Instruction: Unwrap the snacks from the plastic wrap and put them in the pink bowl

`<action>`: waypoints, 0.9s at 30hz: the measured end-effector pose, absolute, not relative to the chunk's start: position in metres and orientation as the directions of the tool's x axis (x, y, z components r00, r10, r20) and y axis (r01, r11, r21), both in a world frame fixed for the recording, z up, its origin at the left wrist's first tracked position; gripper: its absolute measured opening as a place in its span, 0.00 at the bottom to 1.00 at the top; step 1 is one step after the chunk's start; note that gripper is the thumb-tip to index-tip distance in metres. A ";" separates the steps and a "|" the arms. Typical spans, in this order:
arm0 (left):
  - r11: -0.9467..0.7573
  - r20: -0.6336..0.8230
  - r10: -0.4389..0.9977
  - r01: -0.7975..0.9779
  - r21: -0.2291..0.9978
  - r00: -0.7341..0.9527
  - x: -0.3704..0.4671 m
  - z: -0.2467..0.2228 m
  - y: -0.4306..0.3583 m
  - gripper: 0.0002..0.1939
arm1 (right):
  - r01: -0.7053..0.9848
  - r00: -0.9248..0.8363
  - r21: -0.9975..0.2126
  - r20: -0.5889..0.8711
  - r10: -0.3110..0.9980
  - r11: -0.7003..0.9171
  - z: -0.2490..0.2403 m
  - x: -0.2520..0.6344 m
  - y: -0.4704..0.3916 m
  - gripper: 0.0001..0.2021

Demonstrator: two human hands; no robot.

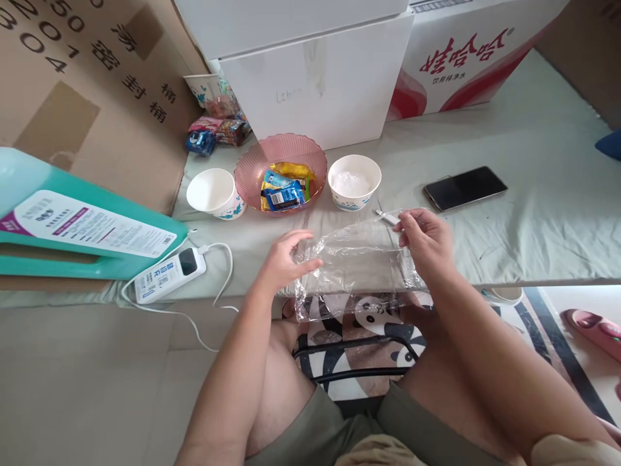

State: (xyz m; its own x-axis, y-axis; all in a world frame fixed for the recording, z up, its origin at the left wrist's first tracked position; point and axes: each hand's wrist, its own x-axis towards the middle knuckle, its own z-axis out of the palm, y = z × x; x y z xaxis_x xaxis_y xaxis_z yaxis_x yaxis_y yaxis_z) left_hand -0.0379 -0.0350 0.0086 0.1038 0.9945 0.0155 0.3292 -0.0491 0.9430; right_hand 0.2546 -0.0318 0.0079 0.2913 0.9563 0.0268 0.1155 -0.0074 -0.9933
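A thin, crinkled sheet of clear plastic film (356,259) hangs over the table's front edge between my hands. My right hand (425,244) pinches its upper right corner. On the other side, my left hand (287,260) has thumb and fingers apart at the film's left edge. Beyond the film stands a white paper bowl (354,202) holding crumpled clear plastic (350,184). Left of that, a pink ribbed bowl (250,171) contains several snack packets (285,196). Another paper bowl (211,191) is at its left, and a small white object (387,217) lies near my right fingertips.
A phone (464,188) lies at the right on the cloth-covered table (548,213). At the left are a power strip (169,275) with a cable and a green jug (87,213). White boxes (315,84) line the back, beside more snack packets (216,133).
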 end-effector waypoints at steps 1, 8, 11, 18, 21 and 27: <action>-0.048 0.005 0.993 0.374 0.926 0.115 -0.036 0.008 -0.036 0.14 | 0.118 0.284 -0.993 0.027 0.958 -0.007 0.008 0.254 -0.032 0.12; 0.018 0.003 0.987 0.133 0.991 -0.159 -0.033 0.005 -0.032 0.10 | 0.157 0.308 -0.986 0.000 0.951 -0.051 0.009 0.254 -0.031 0.09; 0.042 -0.039 0.976 0.012 0.999 -0.214 -0.033 0.007 -0.029 0.12 | 0.177 0.319 -0.982 -0.005 0.948 -0.065 0.007 0.256 -0.031 0.09; 0.001 -0.045 0.944 -0.132 0.991 -0.327 -0.033 0.013 -0.025 0.21 | 0.242 0.309 -0.970 0.060 0.949 -0.017 0.006 0.257 -0.033 0.12; 0.018 -0.057 0.978 -0.191 0.981 -0.201 -0.034 0.015 -0.028 0.24 | 0.202 0.316 -0.979 0.070 0.946 0.005 0.010 0.254 -0.035 0.12; 0.313 -0.310 0.944 -0.010 0.950 0.112 -0.033 0.012 -0.035 0.21 | 0.097 0.347 -0.989 0.141 0.927 0.115 0.007 0.260 -0.035 0.12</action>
